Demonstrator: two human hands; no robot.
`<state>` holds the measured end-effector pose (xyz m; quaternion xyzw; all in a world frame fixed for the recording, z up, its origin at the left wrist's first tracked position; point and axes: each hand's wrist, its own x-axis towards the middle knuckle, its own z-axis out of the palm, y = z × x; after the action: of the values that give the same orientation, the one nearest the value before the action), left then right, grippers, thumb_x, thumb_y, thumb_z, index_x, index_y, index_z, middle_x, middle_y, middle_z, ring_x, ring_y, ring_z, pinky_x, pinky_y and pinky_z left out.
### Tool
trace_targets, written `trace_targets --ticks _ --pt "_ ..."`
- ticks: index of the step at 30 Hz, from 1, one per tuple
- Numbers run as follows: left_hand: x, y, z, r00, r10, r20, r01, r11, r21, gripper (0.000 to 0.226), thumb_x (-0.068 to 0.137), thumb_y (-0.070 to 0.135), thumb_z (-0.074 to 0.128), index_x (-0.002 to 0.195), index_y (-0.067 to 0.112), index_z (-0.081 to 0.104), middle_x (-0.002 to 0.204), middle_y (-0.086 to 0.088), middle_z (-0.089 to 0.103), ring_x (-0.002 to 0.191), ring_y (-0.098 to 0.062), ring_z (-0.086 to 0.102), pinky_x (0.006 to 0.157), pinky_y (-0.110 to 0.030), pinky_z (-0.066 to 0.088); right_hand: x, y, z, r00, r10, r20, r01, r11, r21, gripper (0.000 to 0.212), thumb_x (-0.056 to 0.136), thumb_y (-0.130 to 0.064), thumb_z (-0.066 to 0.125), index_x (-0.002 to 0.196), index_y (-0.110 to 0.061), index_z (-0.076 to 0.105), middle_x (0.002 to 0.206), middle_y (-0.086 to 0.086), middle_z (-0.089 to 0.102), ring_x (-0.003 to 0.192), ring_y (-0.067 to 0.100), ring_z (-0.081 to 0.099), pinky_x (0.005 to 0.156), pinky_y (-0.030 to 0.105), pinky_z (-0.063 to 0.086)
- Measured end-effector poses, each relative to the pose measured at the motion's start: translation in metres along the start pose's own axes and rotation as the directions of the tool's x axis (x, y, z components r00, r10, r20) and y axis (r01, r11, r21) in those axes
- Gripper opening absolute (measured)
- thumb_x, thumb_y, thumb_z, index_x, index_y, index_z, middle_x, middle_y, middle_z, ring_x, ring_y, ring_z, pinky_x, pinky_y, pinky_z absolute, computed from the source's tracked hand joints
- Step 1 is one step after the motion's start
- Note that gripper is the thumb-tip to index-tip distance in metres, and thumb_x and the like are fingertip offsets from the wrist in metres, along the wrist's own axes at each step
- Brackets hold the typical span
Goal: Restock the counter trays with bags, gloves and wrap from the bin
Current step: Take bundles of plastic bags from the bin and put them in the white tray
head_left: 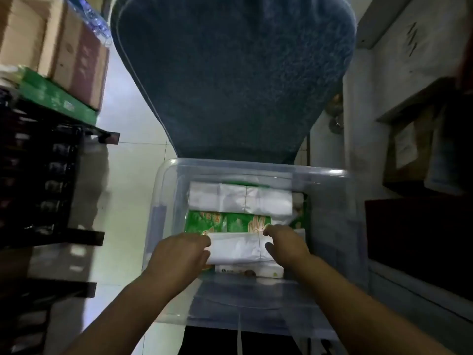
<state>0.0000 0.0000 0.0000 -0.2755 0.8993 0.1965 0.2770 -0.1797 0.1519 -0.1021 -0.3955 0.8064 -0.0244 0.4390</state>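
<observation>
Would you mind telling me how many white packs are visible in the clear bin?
2: one white pack lies at the bin's far end, another is gripped by both hands near the front. More may be hidden underneath.

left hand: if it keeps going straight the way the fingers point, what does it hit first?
The left hand points right, already at the white packet both hands hold. Beyond that, likely the right hand at the other end; depth is unclear.

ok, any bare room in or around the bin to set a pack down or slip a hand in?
Inside the clear bin, little: white packs, green glove packs and both hands, left hand and right hand, fill the middle. A bare strip runs along its left wall. Outside, pale floor tile lies free between bin and black rack.
</observation>
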Motion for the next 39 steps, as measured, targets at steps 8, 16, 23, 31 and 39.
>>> trace_targets --ticks 8,16,23,31,39 --pt "0.049 -0.034 0.041 0.998 0.055 0.025 -0.055 0.998 -0.002 0.025 0.089 0.026 0.046 0.104 0.020 0.064 0.103 -0.002 0.067 0.093 -0.022 0.062 0.072 -0.032 0.048 0.037 0.006 0.062 0.993 -0.070 -0.096 0.043 0.964 -0.263 0.058 0.081 -0.027 0.058 0.133 -0.014 0.036 0.129 0.007 0.045 0.116 0.026 0.041 0.101 0.034 0.031" --pt "0.119 -0.033 0.041 0.974 0.216 -0.071 -0.214 0.976 0.043 0.032 0.080 0.007 0.056 0.112 0.007 0.059 0.114 -0.012 0.061 0.102 -0.031 0.055 0.081 -0.039 0.048 0.031 0.005 0.059 0.990 -0.092 -0.105 0.042 0.914 -0.403 0.038 0.065 -0.029 0.072 0.099 -0.012 0.065 0.099 0.009 0.062 0.091 0.026 0.055 0.077 0.036 0.047" --pt "0.186 -0.007 0.058 0.970 0.233 -0.067 -0.220 0.962 0.160 0.065 0.079 0.012 0.058 0.138 0.008 0.031 0.139 -0.013 0.045 0.123 -0.028 0.043 0.104 -0.036 0.032 -0.006 0.005 0.053 0.981 -0.179 -0.067 0.140 0.913 -0.384 0.035 0.031 -0.041 0.083 0.057 -0.026 0.066 0.051 -0.005 0.062 0.044 0.008 0.058 0.040 0.015 0.039" --pt "0.189 -0.002 0.077 0.992 0.094 -0.078 -0.076 0.975 0.209 0.058 0.072 0.038 0.067 0.121 0.012 0.050 0.124 -0.009 0.051 0.115 -0.026 0.042 0.095 -0.036 0.034 -0.034 0.007 0.059 0.954 -0.265 -0.143 0.188 0.895 -0.404 0.032 0.037 -0.041 0.081 0.055 -0.025 0.059 0.052 -0.007 0.058 0.049 0.013 0.058 0.046 0.017 0.041" --pt "0.163 -0.004 0.078 0.988 0.039 0.149 -0.024 0.994 -0.105 0.044 0.078 0.025 0.068 0.115 0.017 0.047 0.105 -0.008 0.067 0.089 -0.027 0.065 0.064 -0.029 0.047 -0.055 -0.001 0.050 0.915 -0.282 -0.289 0.143 0.896 -0.421 0.015 0.048 -0.027 0.066 0.057 -0.024 0.054 0.052 -0.005 0.055 0.048 0.017 0.054 0.046 0.022 0.040"
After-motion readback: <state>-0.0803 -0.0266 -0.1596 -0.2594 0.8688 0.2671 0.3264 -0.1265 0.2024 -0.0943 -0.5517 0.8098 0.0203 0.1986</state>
